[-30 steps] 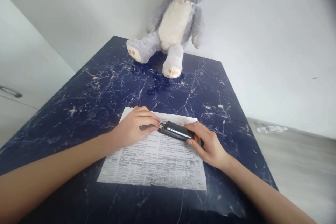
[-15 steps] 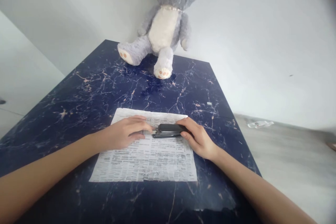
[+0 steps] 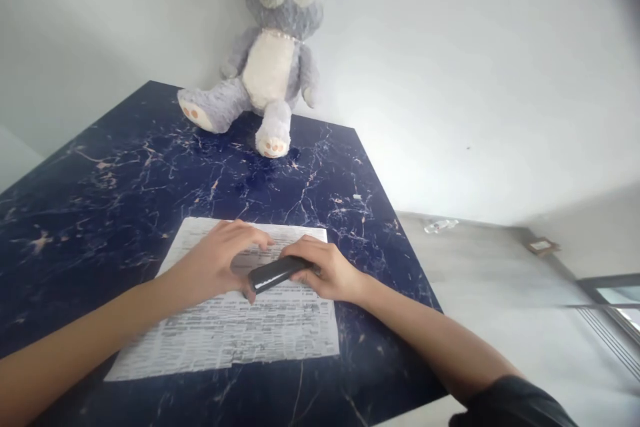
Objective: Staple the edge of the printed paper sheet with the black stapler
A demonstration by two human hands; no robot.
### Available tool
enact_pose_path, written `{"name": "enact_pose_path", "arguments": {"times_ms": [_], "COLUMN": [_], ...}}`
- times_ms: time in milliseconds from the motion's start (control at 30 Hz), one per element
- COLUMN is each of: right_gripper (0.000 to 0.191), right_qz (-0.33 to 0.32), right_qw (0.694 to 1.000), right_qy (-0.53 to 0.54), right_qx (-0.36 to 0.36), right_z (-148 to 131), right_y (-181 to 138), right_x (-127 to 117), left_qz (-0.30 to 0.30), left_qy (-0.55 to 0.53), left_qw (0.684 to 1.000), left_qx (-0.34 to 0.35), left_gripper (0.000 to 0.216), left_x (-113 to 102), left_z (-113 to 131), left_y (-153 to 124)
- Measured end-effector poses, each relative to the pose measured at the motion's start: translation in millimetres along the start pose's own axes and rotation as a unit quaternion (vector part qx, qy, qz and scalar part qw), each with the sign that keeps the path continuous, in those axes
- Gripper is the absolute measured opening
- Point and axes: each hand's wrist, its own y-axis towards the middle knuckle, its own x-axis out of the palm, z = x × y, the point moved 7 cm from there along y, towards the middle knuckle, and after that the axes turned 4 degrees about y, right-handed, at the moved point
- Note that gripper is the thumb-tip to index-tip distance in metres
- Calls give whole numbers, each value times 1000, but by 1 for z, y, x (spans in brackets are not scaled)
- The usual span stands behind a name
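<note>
A black stapler point(image 3: 274, 273) is tilted over a sheet of densely printed paper point(image 3: 265, 333) on the table. My right hand point(image 3: 320, 268) grips its right end, fingers over the top and thumb on the near side. My left hand point(image 3: 227, 257) is spread at the stapler's other end, fingers curved above the paper. Its thumb lies at the stapler's tip; whether it presses there I cannot tell. My hands hide part of the sheet's upper half.
The table point(image 3: 115, 200) has a dark blue marbled top. A large grey and cream plush toy point(image 3: 270, 70) sits at its far edge against the wall. Clear plastic point(image 3: 441, 226) and a small brown-framed object point(image 3: 543, 245) are on the floor to the right.
The stapler has turned, its left end swinging toward me. My left hand has come off its front end and spread its fingers. The whole view has shifted to the right.
</note>
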Motion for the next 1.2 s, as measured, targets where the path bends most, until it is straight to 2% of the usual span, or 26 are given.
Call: {"name": "enact_pose_path", "arguments": {"times_ms": [133,233,300,467,533,600,633,667,733,800,833,867,933,1033,1067,1133,1200], "right_gripper": [28,24,23,19,23,36,45,55,70,68,67,73,91,94,93,89,88], "right_qz": [-35,-54,-71,-135,-144,-162,-156,-123,-3,104,117,103,48,-27,-42,-62,-85], "right_qw": [999,998,997,987,984,979,980,984,988,972,961,952,926,895,890,887,894], "right_qy": [-13,-16,-19,-36,-41,-18,-9,-14,-60,-139,-181,-219,-290,-339,-350,-364,-365], "right_qx": [18,16,24,78,101,119,125,132,145,159,171,189,237,289,291,277,246], "right_z": [0,-5,-4,20,37,55,64,73,89,102,108,114,129,143,144,143,138], "right_y": [0,-1,-4,-24,-37,-50,-56,-61,-67,-73,-74,-74,-75,-72,-67,-51,-24], "right_x": [1,-7,-18,-68,-95,-116,-125,-136,-158,-170,-169,-162,-147,-127,-122,-111,-95], "left_qz": [-41,3,37,114,123,106,97,88,77,72,71,70,71,88,105,184,274], "left_qy": [-70,-116,-120,-120,-124,-132,-136,-137,-136,-139,-140,-141,-141,-125,-104,-19,104], "left_qw": [995,986,982,977,976,978,979,980,980,978,977,976,975,979,982,981,954], "left_qx": [-54,-117,-144,-133,-129,-124,-121,-118,-123,-137,-145,-151,-155,-132,-113,-50,68], "left_gripper": [65,34,24,27,27,28,29,30,33,35,36,36,36,35,34,28,22], "left_x": [-4,-18,-28,-45,-46,-43,-41,-40,-38,-36,-35,-35,-34,-38,-42,-56,-66], "left_z": [-14,-30,-38,-44,-44,-43,-42,-41,-41,-43,-44,-46,-47,-40,-34,-13,25], "left_y": [-2,-6,-9,-13,-13,-11,-11,-10,-10,-10,-11,-11,-9,-6,-7,-14,-30]}}
